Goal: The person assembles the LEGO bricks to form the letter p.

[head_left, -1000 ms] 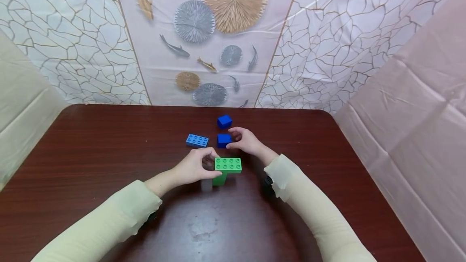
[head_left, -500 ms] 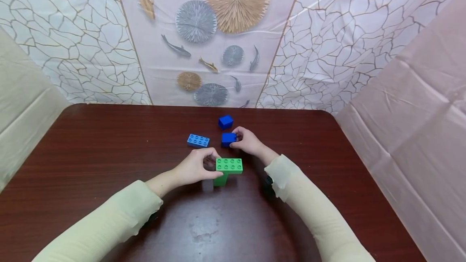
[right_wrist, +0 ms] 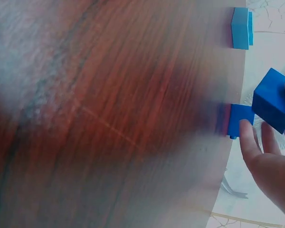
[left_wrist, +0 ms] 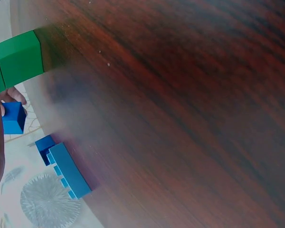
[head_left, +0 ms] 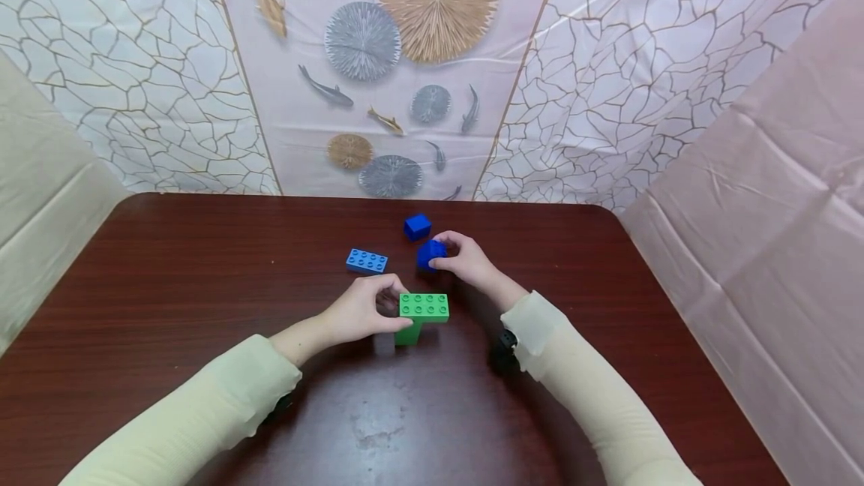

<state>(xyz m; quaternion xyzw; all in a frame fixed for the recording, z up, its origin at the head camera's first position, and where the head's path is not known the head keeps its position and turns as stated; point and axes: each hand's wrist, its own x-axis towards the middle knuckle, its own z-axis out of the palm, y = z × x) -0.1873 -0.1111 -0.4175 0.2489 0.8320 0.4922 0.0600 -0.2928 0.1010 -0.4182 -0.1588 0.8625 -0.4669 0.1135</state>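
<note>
Two hands, one green stack, and blue bricks all around it

Starting over on the left: a pale sleeve [head_left: 202, 392] runs up to the left hand [head_left: 356, 312], which has its thumb and fingers curled round the left end of a green stack, so just a narrow gap with the stack in it. Just past that hand, the light blue brick [head_left: 367, 261] lies flat on the worktop [head_left: 202, 268], studs up.

Next along, a dark blue brick [head_left: 417, 226] is on its own farthest back, near the wall hanging [head_left: 432, 88] with its fish and round prints. In front of it, nearest the person, is the green stack [head_left: 424, 307]: upper piece with eight studs on top, sticking out to the right past the piece under it. There's a greyish patch down by its left side, can't tell what that is.

Then the held brick [head_left: 430, 255], also dark blue, tilted and pinched between the thumb and fingers of the right hand [head_left: 467, 261]. That hand is closed in just as far as the brick lets it. Far right, the other sleeve [head_left: 587, 388].
</note>
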